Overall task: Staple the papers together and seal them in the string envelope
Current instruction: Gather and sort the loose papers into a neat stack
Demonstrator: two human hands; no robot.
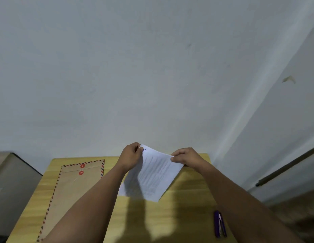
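Above the yellow wooden table (pixel 187 199), seen from the head camera, both hands hold the printed papers (pixel 152 174) up off the surface by their far edge: the left hand (pixel 130 157) pinches the far left corner with curled fingers and thumb, and the right hand (pixel 185 157) pinches the far right corner the same way, so the sheets hang down and toward the person, lower edge close over the tabletop; whether it touches I cannot tell. The papers' long axis runs from the hands back toward the viewer, slanting a little to the right. The purple stapler (pixel 219 223) lies flat near the table's near right edge, just inside the right forearm and well apart from the papers, its length pointing roughly away from the person. I judge the right hand is the nearer one to fetch it, while the left keeps the corner squared for stapling. The string envelope (pixel 72 186), brown with striped edges and two red button discs, lies flat on the left side of the table, partly under the left forearm.
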